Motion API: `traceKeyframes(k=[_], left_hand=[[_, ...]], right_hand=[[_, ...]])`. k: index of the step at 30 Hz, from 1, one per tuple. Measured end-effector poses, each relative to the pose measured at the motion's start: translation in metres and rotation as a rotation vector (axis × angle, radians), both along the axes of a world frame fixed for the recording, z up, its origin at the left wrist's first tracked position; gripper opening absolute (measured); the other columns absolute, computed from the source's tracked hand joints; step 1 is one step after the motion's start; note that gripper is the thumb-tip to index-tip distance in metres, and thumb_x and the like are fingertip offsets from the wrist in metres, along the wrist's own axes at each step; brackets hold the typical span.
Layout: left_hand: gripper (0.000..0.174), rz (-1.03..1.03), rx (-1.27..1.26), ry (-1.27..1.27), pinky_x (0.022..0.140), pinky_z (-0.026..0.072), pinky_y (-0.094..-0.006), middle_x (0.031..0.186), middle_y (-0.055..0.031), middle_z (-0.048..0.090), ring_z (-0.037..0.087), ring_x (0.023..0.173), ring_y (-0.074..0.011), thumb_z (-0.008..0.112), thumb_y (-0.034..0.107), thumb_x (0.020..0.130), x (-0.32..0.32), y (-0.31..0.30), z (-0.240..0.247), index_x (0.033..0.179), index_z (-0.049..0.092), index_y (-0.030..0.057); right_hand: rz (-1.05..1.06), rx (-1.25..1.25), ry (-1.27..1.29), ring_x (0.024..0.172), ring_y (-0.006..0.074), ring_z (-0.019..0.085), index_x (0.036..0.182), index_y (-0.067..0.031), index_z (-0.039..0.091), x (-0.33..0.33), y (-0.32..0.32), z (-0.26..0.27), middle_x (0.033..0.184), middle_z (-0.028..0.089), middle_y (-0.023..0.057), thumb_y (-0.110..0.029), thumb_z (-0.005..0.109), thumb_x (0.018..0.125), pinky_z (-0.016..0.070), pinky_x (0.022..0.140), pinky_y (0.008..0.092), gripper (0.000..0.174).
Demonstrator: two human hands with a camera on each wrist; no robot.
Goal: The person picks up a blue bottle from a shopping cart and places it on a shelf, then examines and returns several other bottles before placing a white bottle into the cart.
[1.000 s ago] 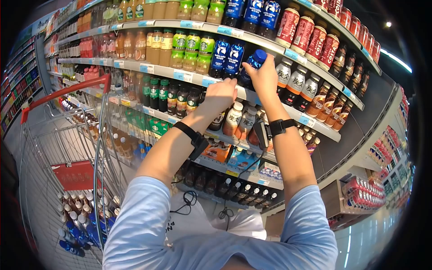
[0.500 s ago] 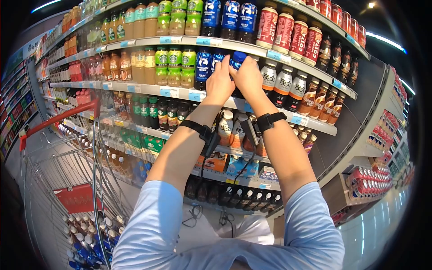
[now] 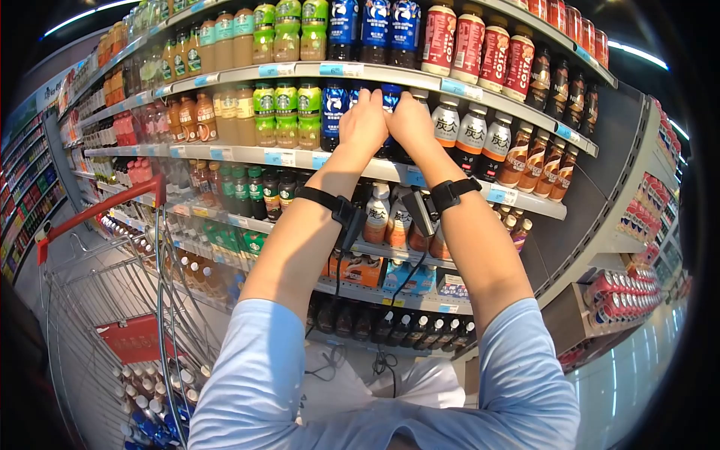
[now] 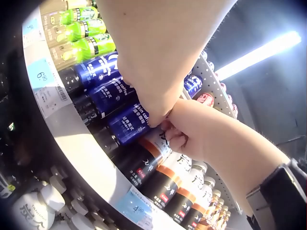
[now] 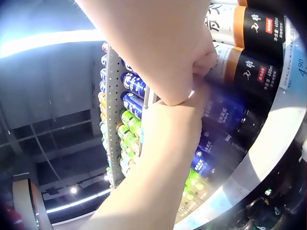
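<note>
In the head view, a blue-labelled coffee bottle stands on the middle shelf, at the right end of a row of matching bottles. My right hand grips it from the right side. Against its left side is my left hand, thumb side toward the other hand, its fingertips up near the label; most of its fingers are hidden. From the left wrist, the blue bottle shows below the left hand, and the curled fingers of the right hand lie beside white-and-black bottles.
Green-topped bottles line the shelf on the left, white-and-black bottles on the right. An upper shelf edge runs just above my hands. A shopping cart with several bottles in it stands at my left.
The blue bottle has gone from raised and tilted in my right hand to standing in the row. My left hand has risen from the shelf edge to the bottle's left side.
</note>
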State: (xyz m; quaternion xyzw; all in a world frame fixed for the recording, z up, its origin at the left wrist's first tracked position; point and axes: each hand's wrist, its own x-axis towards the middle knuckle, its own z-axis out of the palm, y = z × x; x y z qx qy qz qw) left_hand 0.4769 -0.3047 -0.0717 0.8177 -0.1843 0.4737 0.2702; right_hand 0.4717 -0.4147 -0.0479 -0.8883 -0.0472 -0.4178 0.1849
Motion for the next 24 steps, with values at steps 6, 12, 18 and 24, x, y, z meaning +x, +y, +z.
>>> traceKeyframes(k=[6, 12, 18, 24], left_hand=[[0.047, 0.107, 0.269, 0.087, 0.083, 0.0551, -0.0445, 0.110, -0.0162, 0.062, 0.066, 0.099, -0.0356, 0.073, 0.026, 0.080, 0.004, 0.009, 0.016, 0.118, 0.059, 0.0026], [0.040, 0.079, 0.430, 0.159, 0.089, 0.0530, -0.0440, 0.112, -0.0125, 0.064, 0.064, 0.104, -0.0334, 0.071, 0.033, 0.083, -0.002, 0.019, 0.040, 0.114, 0.067, 0.0082], [0.043, 0.051, 0.452, 0.041, 0.083, 0.0544, -0.0464, 0.118, -0.0107, 0.059, 0.065, 0.100, -0.0345, 0.065, 0.020, 0.089, -0.003, 0.027, 0.032, 0.131, 0.057, 0.0174], [0.049, 0.046, 0.495, 0.026, 0.080, 0.0555, -0.0461, 0.121, -0.0116, 0.057, 0.066, 0.097, -0.0346, 0.063, 0.021, 0.090, -0.013, 0.025, 0.033, 0.138, 0.052, 0.0231]], right_hand=[[0.137, -0.028, 0.046, 0.099, 0.0437, 0.066, 0.099, 0.0083, 0.067, 0.004, -0.016, 0.009, 0.099, 0.068, 0.0311, -0.027, 0.065, 0.082, 0.0516, 0.091, 0.0461, 0.040], [0.214, -0.042, 0.140, 0.104, 0.0411, 0.065, 0.112, 0.0033, 0.068, 0.005, -0.029, 0.009, 0.105, 0.068, 0.0293, -0.027, 0.064, 0.083, 0.0511, 0.092, 0.0458, 0.042], [0.435, 0.161, 0.259, 0.085, 0.0310, 0.071, 0.120, 0.0015, 0.064, -0.054, -0.057, -0.005, 0.090, 0.072, 0.0197, -0.030, 0.068, 0.085, 0.0549, 0.076, 0.0385, 0.047], [0.464, 0.270, 0.232, 0.057, 0.0090, 0.048, 0.124, -0.0027, 0.061, -0.166, -0.117, -0.083, 0.061, 0.050, 0.0017, -0.020, 0.066, 0.093, 0.0411, 0.056, 0.0272, 0.036]])
